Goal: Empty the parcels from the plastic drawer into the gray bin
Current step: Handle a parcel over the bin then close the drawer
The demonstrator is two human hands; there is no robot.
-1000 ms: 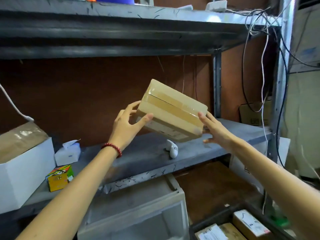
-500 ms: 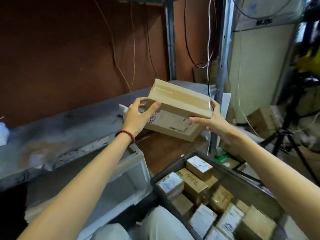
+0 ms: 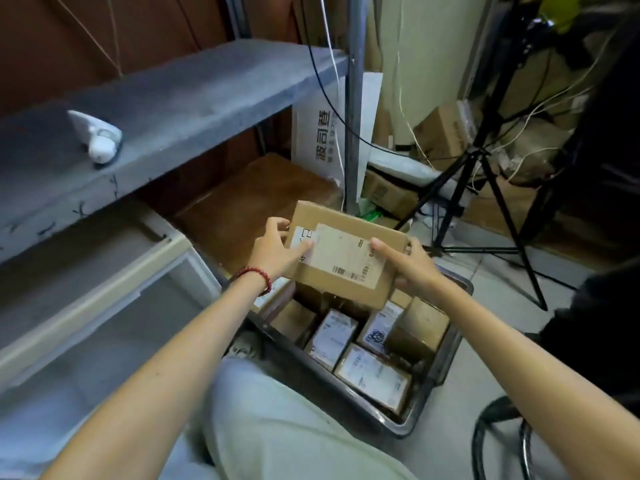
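At the far left a grey shelf (image 3: 180, 95) runs back toward a brown wall, and a small white device (image 3: 99, 141) lies on it near the front edge. Below the shelf stands the drawer (image 3: 104, 282), pale plastic with a cream rim; what it holds cannot be made out. A knee (image 3: 277, 427) in light trousers fills the bottom of the view between the drawer and the bin.

The left hand (image 3: 273, 251), with a red bracelet (image 3: 257, 276) on its wrist, grips the left end of a box (image 3: 349, 268): the thumb lies across the white label on top and the fingers curl over the far edge. The box is brown cardboard with a large pale label facing up, and it is tilted. It hangs over the far end of the bin, above the parcels there; whether it touches them cannot be told. The right hand (image 3: 412, 268) grips the box's right end, thumb on top and fingers wrapped round the edge and underside.

The bin (image 3: 446, 362) sits on the floor, holding many small parcels (image 3: 332, 337), several with white labels up. To the right of it, well apart, stands a black tripod (image 3: 485, 188) amid cables and cartons (image 3: 440, 133).
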